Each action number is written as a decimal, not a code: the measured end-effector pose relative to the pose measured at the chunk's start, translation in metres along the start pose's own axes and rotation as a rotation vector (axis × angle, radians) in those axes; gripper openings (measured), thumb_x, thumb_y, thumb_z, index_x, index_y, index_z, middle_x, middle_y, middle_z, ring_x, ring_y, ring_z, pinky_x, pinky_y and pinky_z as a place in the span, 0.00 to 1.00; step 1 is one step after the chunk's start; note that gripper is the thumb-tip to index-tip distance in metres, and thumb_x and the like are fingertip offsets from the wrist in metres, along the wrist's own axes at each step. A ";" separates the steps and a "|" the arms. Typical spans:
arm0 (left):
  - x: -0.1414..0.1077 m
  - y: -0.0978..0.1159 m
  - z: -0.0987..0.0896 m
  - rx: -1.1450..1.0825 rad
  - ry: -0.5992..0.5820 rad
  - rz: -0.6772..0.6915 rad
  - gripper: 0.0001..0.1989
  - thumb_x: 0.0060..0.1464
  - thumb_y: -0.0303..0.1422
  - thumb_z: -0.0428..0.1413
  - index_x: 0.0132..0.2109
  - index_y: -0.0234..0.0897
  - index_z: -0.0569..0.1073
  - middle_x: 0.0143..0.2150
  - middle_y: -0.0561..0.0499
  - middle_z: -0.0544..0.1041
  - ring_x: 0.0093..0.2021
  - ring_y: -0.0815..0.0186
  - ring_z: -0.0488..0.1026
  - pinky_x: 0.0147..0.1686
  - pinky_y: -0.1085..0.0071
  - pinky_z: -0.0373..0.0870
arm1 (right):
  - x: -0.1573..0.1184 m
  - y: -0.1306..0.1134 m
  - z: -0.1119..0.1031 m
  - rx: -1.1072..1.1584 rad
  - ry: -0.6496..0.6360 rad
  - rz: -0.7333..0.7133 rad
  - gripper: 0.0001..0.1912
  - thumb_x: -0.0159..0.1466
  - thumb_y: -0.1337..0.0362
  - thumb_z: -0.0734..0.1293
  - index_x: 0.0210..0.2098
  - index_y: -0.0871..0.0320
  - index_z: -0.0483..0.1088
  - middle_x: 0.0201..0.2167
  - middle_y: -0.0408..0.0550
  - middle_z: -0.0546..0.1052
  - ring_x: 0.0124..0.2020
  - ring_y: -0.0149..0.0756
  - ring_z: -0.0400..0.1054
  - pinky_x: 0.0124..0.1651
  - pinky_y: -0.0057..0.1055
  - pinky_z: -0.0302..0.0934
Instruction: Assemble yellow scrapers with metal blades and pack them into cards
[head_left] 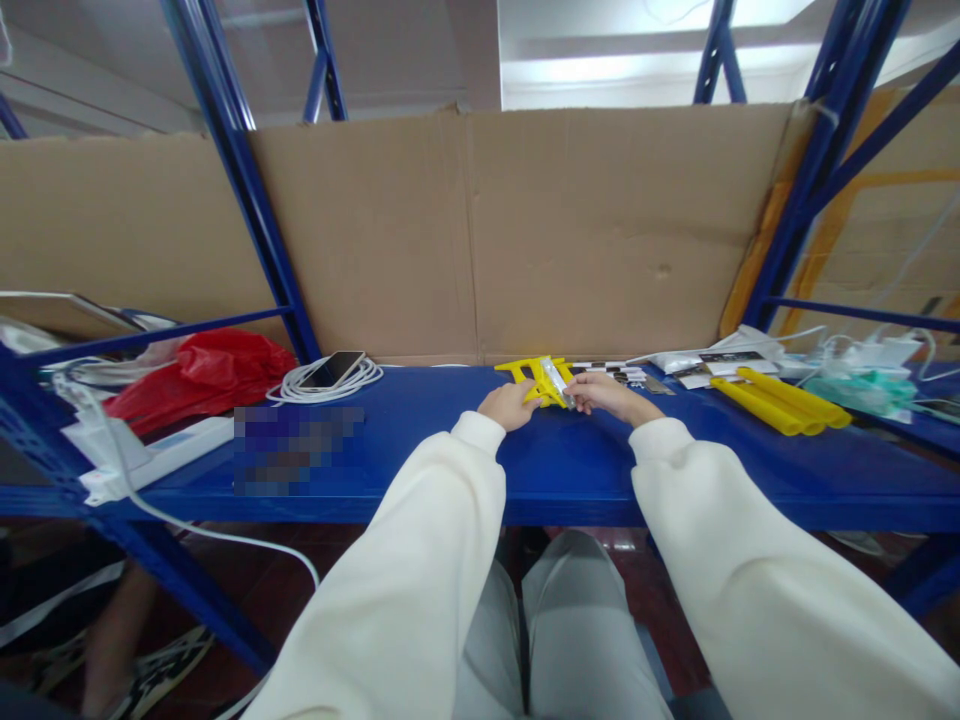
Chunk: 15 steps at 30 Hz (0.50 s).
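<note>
Near the back of the blue shelf, my left hand is closed on the lower left edge of a yellow plastic part with bar-like arms. A small clear plastic bag lies slanted across that part. At the bag's lower right end, the fingers of my right hand are pinched together on it. What is inside the bag is too small to make out. Just behind my right hand is a black-and-white checkered strip, partly covered by the hand.
Several yellow tubes lie to the right, near white packets and a green bag. Leftward are a phone on a coiled white cable, a red bag and a white power strip. A cardboard panel stands behind.
</note>
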<state>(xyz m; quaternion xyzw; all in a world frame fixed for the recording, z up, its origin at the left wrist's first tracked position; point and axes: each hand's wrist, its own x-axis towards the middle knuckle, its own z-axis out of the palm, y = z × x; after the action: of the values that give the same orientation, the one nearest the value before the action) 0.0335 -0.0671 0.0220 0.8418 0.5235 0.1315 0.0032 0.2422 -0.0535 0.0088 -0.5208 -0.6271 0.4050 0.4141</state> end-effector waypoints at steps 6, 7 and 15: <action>-0.001 0.001 0.002 0.001 -0.017 0.028 0.22 0.68 0.41 0.51 0.65 0.42 0.71 0.59 0.42 0.79 0.59 0.52 0.77 0.57 0.63 0.71 | 0.001 0.006 0.002 -0.079 -0.013 -0.028 0.13 0.61 0.65 0.72 0.22 0.58 0.68 0.12 0.38 0.66 0.14 0.25 0.57 0.20 0.24 0.51; -0.001 0.000 0.003 0.003 -0.018 0.030 0.22 0.68 0.41 0.52 0.65 0.43 0.72 0.59 0.42 0.80 0.59 0.52 0.77 0.57 0.63 0.71 | 0.001 0.008 0.003 -0.087 -0.029 -0.025 0.13 0.61 0.64 0.72 0.22 0.58 0.68 0.12 0.38 0.66 0.14 0.25 0.56 0.20 0.24 0.51; 0.001 -0.002 0.006 0.000 -0.004 0.046 0.21 0.68 0.41 0.52 0.64 0.43 0.73 0.59 0.43 0.80 0.59 0.54 0.77 0.57 0.64 0.71 | 0.005 0.011 0.003 -0.069 0.000 -0.074 0.18 0.62 0.57 0.74 0.23 0.56 0.65 0.11 0.37 0.66 0.13 0.25 0.57 0.18 0.23 0.52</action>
<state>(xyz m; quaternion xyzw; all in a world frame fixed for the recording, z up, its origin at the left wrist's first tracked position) 0.0337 -0.0649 0.0165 0.8538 0.5041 0.1300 0.0011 0.2421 -0.0478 -0.0025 -0.5115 -0.6594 0.3674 0.4105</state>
